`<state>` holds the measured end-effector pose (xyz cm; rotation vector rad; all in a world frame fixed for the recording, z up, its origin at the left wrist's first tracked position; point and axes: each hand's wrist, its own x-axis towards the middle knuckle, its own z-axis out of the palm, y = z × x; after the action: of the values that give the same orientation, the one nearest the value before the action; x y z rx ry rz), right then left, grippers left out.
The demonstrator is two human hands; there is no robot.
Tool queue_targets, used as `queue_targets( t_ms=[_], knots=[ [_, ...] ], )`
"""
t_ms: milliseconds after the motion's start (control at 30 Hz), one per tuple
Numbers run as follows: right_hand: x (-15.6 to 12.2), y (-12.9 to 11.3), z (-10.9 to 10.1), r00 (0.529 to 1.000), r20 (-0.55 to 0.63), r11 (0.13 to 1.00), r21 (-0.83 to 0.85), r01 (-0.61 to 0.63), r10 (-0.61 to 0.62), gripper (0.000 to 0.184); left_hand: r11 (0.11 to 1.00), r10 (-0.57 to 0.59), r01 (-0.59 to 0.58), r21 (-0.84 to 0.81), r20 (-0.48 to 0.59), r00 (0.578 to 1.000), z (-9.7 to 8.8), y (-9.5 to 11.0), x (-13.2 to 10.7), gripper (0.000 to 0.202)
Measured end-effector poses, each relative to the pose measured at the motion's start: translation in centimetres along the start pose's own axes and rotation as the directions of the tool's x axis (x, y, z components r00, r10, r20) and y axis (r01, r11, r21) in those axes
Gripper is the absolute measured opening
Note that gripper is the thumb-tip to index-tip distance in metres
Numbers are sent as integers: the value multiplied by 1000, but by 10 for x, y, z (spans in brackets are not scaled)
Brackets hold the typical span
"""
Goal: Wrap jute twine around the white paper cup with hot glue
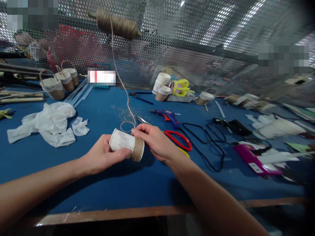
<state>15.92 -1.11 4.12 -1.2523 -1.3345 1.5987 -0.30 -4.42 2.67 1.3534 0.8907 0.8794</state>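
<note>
My left hand point(102, 156) is closed around a white paper cup point(121, 141) held on its side above the blue table point(110, 183). Brown jute twine is wound round the cup's wider end point(138, 149). My right hand point(155, 139) pinches the twine point(128, 123) at the top of the cup, fingers pressed together. The twine runs up in a loop to a spool point(115, 23) hung on the perforated metal screen.
Red-handled scissors point(178, 139) lie just right of my right hand, a blue glue gun point(168, 116) with a black cord beyond. White plastic bag point(49, 124) at left. Twine-wrapped cups with handles point(60, 83) stand far left, stacked cups point(161, 82) at the back. A person sits behind the screen.
</note>
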Motion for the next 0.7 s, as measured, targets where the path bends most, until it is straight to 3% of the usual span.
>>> queue_targets(
  t_ms=[200,500,600,700],
  knots=[
    [3,4,-1,999,-14,998,-48,29,-30,20,996,-70,69,64,8,998,4,8,1,15],
    [4,7,1,998,-28,991,-116,61,-64,20,995,-35,38,94,-37,999,7,8,2,11],
    [5,8,0,996,-18,989,-122,84,-87,21,988,36,-31,151,-31,999,6,6,2,8],
    [5,5,-4,995,-14,989,-106,101,-103,24,942,206,-207,265,30,978,0,1,1,9]
  ],
)
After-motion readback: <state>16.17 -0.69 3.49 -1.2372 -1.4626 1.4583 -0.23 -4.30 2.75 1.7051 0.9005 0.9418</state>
